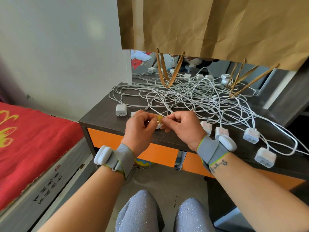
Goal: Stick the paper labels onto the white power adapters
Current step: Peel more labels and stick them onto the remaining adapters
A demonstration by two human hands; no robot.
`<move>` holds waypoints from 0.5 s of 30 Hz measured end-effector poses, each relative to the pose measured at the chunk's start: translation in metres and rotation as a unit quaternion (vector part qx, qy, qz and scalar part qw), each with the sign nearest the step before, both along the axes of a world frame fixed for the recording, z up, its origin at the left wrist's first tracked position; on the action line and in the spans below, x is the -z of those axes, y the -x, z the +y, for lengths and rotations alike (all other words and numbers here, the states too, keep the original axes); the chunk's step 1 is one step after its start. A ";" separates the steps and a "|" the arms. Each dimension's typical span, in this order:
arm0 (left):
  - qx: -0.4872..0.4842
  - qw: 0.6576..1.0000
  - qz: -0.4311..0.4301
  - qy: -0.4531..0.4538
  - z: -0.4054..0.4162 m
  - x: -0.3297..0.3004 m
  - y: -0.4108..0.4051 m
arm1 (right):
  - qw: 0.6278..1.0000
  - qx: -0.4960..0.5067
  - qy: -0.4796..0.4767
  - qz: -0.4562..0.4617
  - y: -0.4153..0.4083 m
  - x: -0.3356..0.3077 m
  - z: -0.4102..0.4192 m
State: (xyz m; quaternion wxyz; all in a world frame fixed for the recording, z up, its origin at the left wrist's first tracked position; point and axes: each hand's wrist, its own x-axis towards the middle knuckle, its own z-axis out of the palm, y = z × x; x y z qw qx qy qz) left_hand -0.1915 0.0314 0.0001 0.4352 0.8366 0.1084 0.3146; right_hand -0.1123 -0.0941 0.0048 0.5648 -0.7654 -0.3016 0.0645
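My left hand [140, 127] and my right hand [182, 127] meet above the front edge of the dark table [103, 118]. Both pinch a small yellowish piece of label backing [160, 119] between thumbs and fingers. A bit of white paper [158, 126] shows under my left fingers. To the right lie several white power adapters with red-outlined labels, such as one adapter [251, 135] and another [265, 156]. An unlabelled white adapter [120, 110] lies to the left, and a second one [133, 113] is partly hidden behind my left hand.
A tangle of white cables [192, 96] covers the middle and back of the table. Brown paper bags [209, 27] hang over a mirror behind it. Orange drawer fronts [107, 139] sit under the tabletop. A red bedspread [30, 139] is at the left.
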 end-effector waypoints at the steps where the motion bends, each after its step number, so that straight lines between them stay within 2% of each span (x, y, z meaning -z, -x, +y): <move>1: 0.001 1.000 0.001 0.000 0.000 0.000 0.000 | 1.000 0.004 -0.003 -0.001 0.000 0.000 0.000; 6: 0.006 1.000 -0.002 0.000 0.002 0.000 0.002 | 1.000 0.002 -0.014 0.003 0.002 0.000 0.001; 11: 0.014 0.998 -0.021 -0.059 0.004 -0.003 0.004 | 1.000 -0.025 -0.014 0.013 0.004 -0.003 0.001; 15: 0.042 0.997 -0.025 -0.062 0.006 -0.005 0.008 | 0.992 -0.067 -0.048 0.092 0.006 -0.008 0.000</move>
